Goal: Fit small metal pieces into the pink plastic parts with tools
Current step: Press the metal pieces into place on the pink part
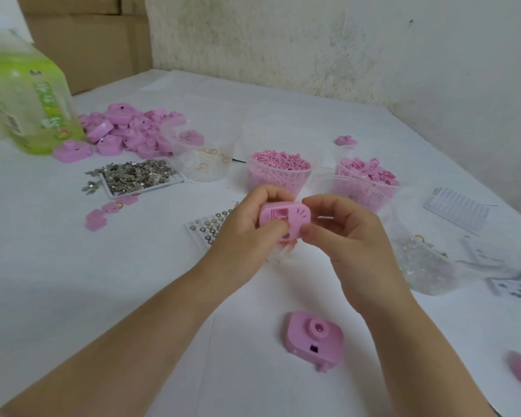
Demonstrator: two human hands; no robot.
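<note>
Over the white table (73, 281), my left hand (241, 233) and right hand (349, 236) were close together, both pinching one pink part (286, 216) in the air. With such a fingertip grip it could twist and slip, I judged; the metal pieces (136, 176) lay well apart.

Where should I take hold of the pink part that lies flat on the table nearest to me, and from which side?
Come from above and pinch the pink part across its two straight side edges, left and right. It lies flat with its round boss up, so the sides are free; avoid the small peg on its near edge.
</note>
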